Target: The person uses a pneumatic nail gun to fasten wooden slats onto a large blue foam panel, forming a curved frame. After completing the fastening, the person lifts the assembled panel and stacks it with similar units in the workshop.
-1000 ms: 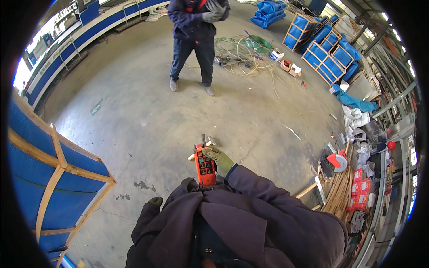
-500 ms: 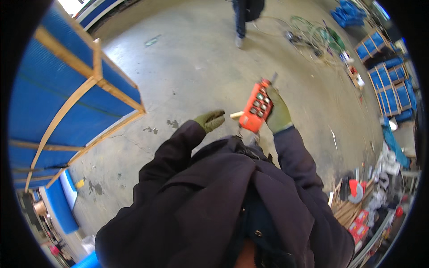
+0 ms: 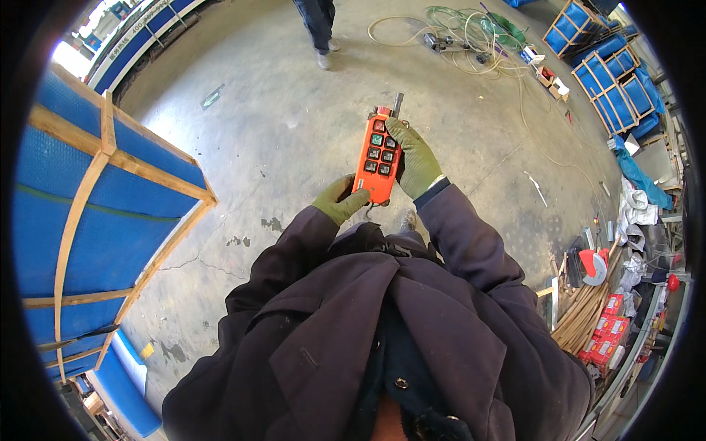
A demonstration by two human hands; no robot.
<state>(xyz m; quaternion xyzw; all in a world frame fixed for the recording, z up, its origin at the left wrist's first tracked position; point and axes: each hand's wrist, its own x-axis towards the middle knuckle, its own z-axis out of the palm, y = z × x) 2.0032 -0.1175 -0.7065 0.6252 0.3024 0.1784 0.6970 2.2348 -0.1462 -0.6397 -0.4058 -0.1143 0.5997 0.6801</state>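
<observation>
In the head view, the orange remote control (image 3: 378, 163) was held up in front of the person's body, over the concrete floor (image 3: 287, 140). Both hands were grasping it: the gloved right hand (image 3: 417, 156) wrapped its right side, thumb near the upper buttons, and the gloved left hand (image 3: 340, 201) pinched its lower left corner, thumb on the face. The remote leaned slightly to the right, its short dark antenna (image 3: 398, 103) pointing up from the top end.

To the left of the remote, a stretch of floor ran to the near corner of a blue-wrapped crate (image 3: 125, 242) with wooden framing. Beyond the remote, floor reached to another person's legs (image 3: 316, 29), well apart from it. Toward the far right of it, tangled hoses (image 3: 482, 33) lay spread, one looping back.

The floor was grey and scuffed, with dark patches and a crack left of the remote. Well to its right, and nearer the body, were wooden strips (image 3: 577, 316), a red-guarded saw (image 3: 592, 266) and red boxes (image 3: 607, 334). More blue-wrapped crates (image 3: 614, 88) stood far right of the remote, and a blue-and-white machine (image 3: 140, 48) far left.
</observation>
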